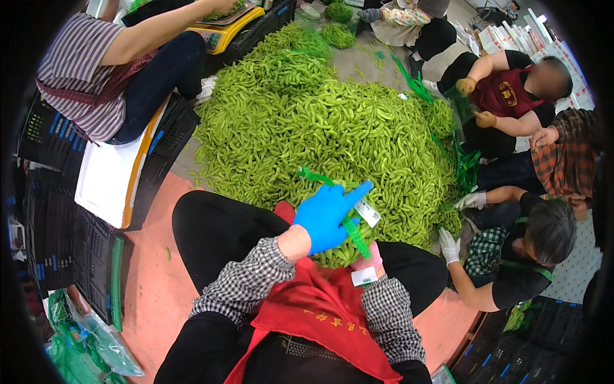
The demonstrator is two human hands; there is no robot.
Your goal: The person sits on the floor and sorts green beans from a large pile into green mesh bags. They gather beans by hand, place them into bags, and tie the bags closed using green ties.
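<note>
My left hand [326, 218], in a blue glove, is closed around a green mesh strip [356, 237], with its index finger stretched out to the upper right. One end of the strip sticks out past the knuckles, and a white printed tag [368, 212] hangs beside the finger. Below this hand, between my thighs, lies a bundle of green bean pods [338, 257], apparently in netting. My right hand [368, 259], in a pink glove with a white label at the wrist, rests against the bundle's right side. Its fingers are mostly hidden.
A large heap of green pods [307, 125] spreads before my knees. Co-workers sit around it, one wearing white gloves [450, 246]. At left stand black crates [163, 139] with a white foam lid [112, 173]. A yellow scale [225, 36] stands beyond, and filled net bags [338, 36] lie behind the heap.
</note>
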